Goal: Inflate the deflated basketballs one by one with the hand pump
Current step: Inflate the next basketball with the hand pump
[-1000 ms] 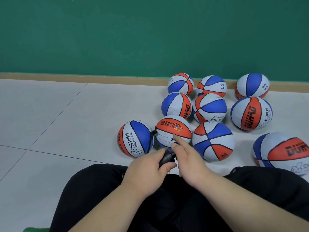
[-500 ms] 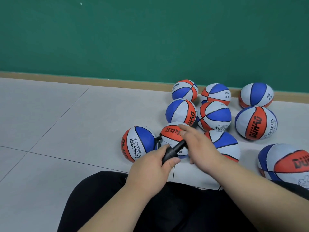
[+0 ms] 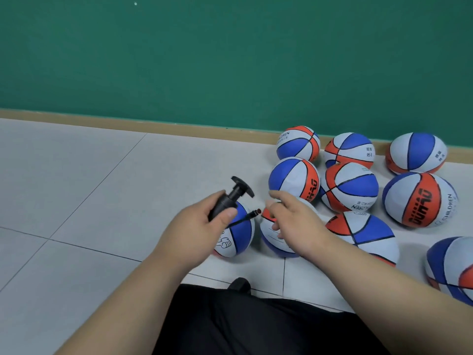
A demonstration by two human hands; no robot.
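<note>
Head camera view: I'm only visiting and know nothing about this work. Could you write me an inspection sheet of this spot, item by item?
Surface: pale tiled floor with thin grey joints.
Job's things: ten red, white and blue basketballs clustered on the floor at the right; black hand pump; its thin hose hangs free, tip in no ball.
Clutter: nothing seen.
Hands: left hand grips the pump barrel; right hand holds nothing, fingers spread over the front ball.
Cables: nothing seen.
Surroundings: green wall, tan skirting, the person's black trousers.
</note>
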